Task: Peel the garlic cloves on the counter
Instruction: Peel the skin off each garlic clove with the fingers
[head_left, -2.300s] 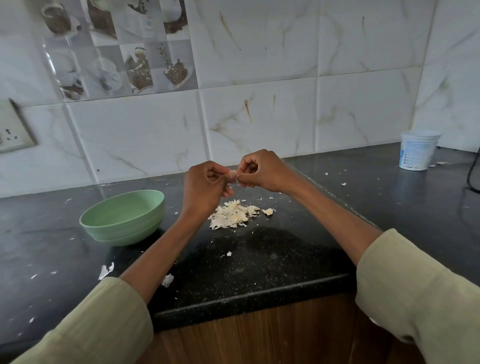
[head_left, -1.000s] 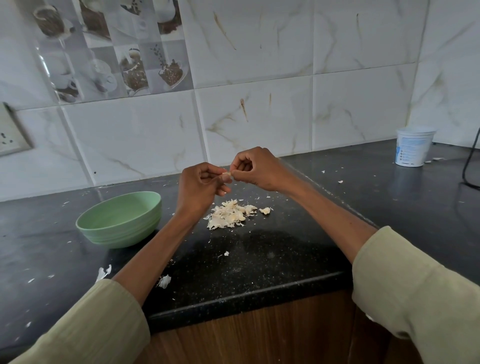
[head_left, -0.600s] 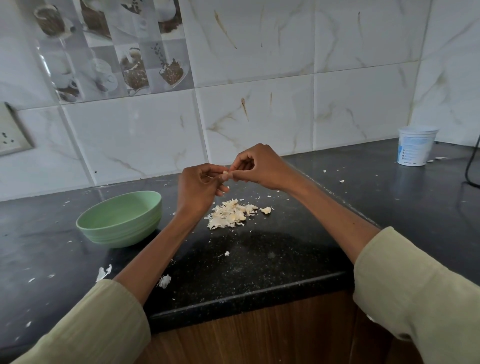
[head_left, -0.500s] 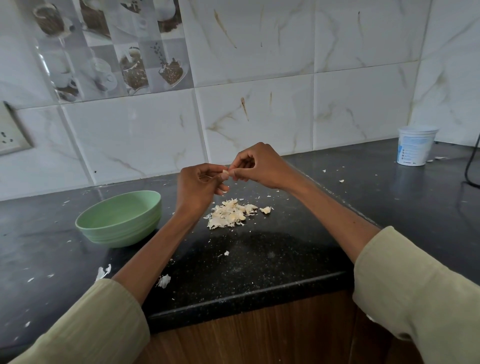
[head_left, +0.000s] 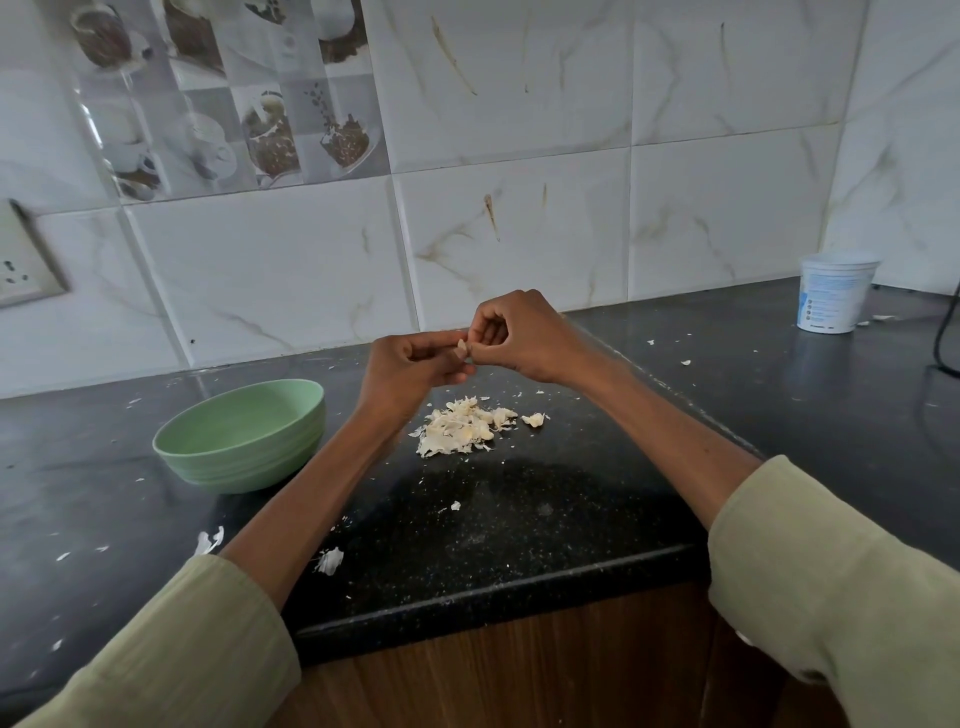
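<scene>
Change: hands barely shifted | garlic clove (head_left: 461, 347) pinched between left hand (head_left: 410, 370) and right hand (head_left: 519, 338) above bench (head_left: 519, 519) | advice: skin is best pulled off in strips.

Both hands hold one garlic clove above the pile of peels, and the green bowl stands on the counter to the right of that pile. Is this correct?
Not quite. The head view shows the green bowl to the left of the pile of peels, not to the right. The rest holds: left hand and right hand hold one garlic clove above it.
</scene>
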